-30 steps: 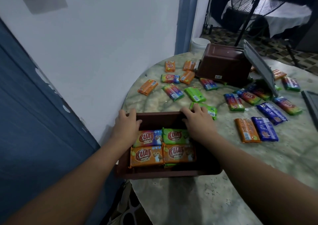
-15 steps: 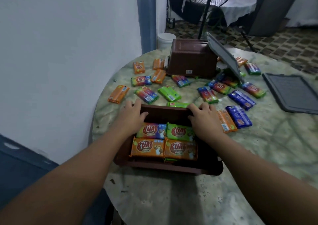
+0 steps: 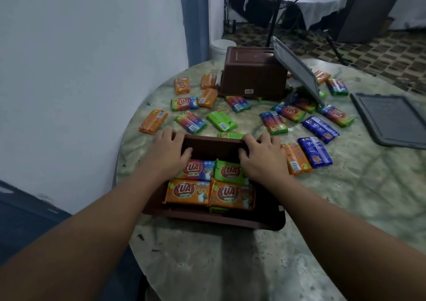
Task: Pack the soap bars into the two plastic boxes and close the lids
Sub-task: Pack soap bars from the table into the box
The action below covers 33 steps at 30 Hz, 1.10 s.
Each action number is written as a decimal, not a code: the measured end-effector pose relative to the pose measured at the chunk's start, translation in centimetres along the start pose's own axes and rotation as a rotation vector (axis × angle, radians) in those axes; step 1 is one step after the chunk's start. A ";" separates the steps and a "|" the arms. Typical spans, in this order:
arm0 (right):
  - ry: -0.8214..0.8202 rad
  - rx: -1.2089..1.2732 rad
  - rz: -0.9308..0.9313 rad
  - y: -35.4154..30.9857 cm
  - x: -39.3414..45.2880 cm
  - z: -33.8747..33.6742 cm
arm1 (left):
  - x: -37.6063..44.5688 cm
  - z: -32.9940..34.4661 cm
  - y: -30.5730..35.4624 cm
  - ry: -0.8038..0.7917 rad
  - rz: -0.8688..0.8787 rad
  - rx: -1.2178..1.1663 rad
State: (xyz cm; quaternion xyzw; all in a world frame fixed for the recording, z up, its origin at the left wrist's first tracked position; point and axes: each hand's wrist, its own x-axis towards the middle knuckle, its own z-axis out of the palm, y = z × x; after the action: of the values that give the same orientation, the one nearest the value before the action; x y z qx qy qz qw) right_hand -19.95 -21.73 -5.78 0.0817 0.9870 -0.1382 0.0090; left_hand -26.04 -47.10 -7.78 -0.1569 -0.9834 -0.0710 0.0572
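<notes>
Marbled surface (image 3: 345,208): both hands, left (image 3: 167,153) and right (image 3: 262,156), gripped the box's (image 3: 214,220) far rim; loose soap bars (image 3: 221,121) lay beyond, nearer the right grip.

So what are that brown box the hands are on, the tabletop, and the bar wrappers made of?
The brown box looks like moulded plastic: one even colour, rounded rim, dull sheen. The tabletop seems polished marble or an imitation, given its pale green veining and soft reflections. The soap bars appear wrapped in glossy printed film, crinkled at the ends; it could be coated paper.
</notes>
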 end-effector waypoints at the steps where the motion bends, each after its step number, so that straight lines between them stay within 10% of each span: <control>1: -0.014 0.016 0.013 -0.2 0.0 -0.2 | -0.1 0.0 0.1 0.015 0.019 0.024; 13: -0.341 0.077 0.098 -3.2 8.8 -2.2 | 10.0 -4.1 0.3 -0.287 -0.110 -0.402; 25: -0.539 -0.146 0.058 -2.4 15.2 1.6 | 17.3 2.4 -2.7 -0.376 0.309 0.359; 33: -0.489 -0.244 0.020 -1.8 15.6 3.8 | 17.8 4.6 -2.9 -0.446 0.317 0.440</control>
State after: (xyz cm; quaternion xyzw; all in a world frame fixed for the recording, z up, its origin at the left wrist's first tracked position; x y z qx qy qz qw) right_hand -35.64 -21.97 -9.58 0.0538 0.9640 -0.0336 0.2581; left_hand -44.19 -43.75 -10.29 -0.3031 -0.9269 0.1882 -0.1162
